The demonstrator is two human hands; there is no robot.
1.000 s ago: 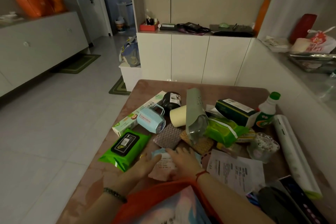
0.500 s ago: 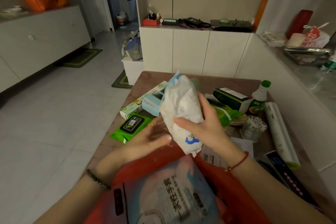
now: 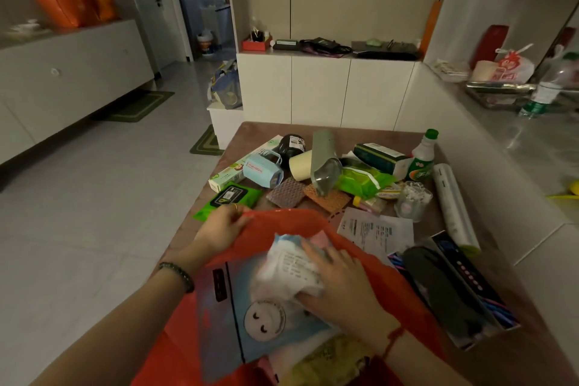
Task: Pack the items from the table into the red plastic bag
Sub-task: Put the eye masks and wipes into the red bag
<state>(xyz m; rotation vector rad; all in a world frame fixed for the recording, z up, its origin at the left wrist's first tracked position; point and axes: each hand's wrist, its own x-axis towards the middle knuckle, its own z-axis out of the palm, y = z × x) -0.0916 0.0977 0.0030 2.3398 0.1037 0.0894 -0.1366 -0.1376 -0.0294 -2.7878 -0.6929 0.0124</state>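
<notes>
The red plastic bag is spread open at the near end of the bench, its lower part cut off by the frame edge. Its far rim is pinched in the grip of the left hand, thumb and fingers pressed together on the plastic. The right hand is laid inside the bag's mouth, its grip closed around a white crumpled packet with small print that cannot be read; the fingertips are partly hidden beneath the packet. Under the packet a pale blue flat pack with a smiley face is seen, and beside it something yellowish is only dimly made out. On the bench beyond the bag, a green wet-wipe pack is partly covered by the left hand, and a printed receipt is partly overlapped by the bag's edge. Further back, a blue mask box, a grey-green case, a green-capped bottle and a long roll are crowded together. The room is dim, so labels are hard to tell.
</notes>
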